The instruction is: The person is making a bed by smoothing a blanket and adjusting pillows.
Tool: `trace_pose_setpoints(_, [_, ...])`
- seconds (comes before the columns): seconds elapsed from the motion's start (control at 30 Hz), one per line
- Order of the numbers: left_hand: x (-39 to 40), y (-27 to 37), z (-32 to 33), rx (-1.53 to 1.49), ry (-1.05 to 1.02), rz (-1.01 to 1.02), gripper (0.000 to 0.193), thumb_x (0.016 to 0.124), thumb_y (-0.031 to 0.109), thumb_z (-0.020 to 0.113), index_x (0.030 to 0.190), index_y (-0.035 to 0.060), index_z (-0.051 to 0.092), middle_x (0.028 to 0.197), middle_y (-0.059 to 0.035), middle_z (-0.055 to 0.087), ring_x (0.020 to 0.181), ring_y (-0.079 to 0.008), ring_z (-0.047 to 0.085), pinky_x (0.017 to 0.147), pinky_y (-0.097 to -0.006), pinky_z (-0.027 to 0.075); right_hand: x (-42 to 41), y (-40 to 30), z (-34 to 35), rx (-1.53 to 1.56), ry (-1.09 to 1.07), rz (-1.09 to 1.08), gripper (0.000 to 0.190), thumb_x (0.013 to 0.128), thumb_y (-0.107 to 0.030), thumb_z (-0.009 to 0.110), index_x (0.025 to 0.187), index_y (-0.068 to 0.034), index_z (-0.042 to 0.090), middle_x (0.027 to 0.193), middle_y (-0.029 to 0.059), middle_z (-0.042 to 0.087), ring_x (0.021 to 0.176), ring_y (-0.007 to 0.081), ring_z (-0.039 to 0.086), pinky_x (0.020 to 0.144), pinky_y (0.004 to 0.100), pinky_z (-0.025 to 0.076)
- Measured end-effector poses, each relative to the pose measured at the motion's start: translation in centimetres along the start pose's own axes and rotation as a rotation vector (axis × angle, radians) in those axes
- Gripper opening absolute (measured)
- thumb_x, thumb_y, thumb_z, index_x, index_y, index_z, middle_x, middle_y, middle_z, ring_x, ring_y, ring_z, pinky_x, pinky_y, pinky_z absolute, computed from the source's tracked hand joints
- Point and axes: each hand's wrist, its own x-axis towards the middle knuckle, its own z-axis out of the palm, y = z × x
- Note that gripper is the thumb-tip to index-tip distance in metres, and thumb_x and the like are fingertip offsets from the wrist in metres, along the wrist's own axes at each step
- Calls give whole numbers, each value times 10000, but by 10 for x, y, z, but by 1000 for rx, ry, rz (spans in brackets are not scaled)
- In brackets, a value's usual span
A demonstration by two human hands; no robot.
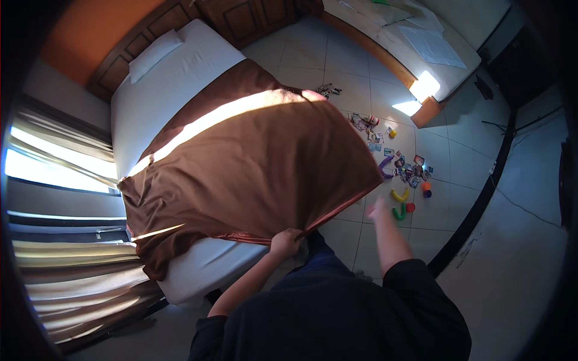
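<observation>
A brown blanket (253, 153) with a shiny reddish border lies across the bed. Its lower edge is bunched in my left hand (285, 243), close in front of my body. My right hand (378, 208) is raised just below the blanket's right corner. It is blurred, and whether the fingers touch the cloth or are closed cannot be made out. White sheet (185, 63) shows on the bed's upper part and along the foot (207, 266). A white pillow (156, 55) rests by the wooden headboard (118, 67).
On the tiled floor to the right lie several scattered cards (408, 171), a toy gun (329, 90), a yellow curved toy (400, 196), a green one (399, 211) and a red cup (410, 207). Another bed (406, 36) stands at upper right. Curtains (86, 289) hang at left.
</observation>
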Motion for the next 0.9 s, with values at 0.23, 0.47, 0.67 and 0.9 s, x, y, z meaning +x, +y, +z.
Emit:
trace_pose_setpoints(0.23, [-5,-9,21,132,-50,-133,160,750,196,501,825,73,571,840,-133,571,779,-312,566,688,-416,453,-149,170,43,-262,-972,550,656,702,-634,509,1013,-57,487,989,99,551,926,233,523,843,389,383])
trace_pose_setpoints(0.47, [-22,-3,2,-229,246,55,212,717,141,578,902,40,560,846,-144,568,777,-319,554,682,-390,445,-160,167,69,-227,-706,272,299,865,-231,438,1077,-21,414,1045,131,517,949,265,507,820,416,429])
trace_pose_setpoints(0.67, [-51,-54,33,-372,506,-833,297,721,306,613,889,67,562,1017,-120,507,950,-295,478,791,-350,398,-209,161,67,-178,-743,266,287,871,-189,433,1097,-15,400,1116,141,476,1042,280,467,926,424,370])
trace_pose_setpoints(0.9, [-50,-114,35,-886,925,-1549,813,624,98,680,1253,186,173,1195,-141,321,1068,-305,375,934,-400,320,-207,141,51,-262,-800,200,288,872,-196,439,1091,-11,416,1106,131,501,1037,276,481,941,417,366])
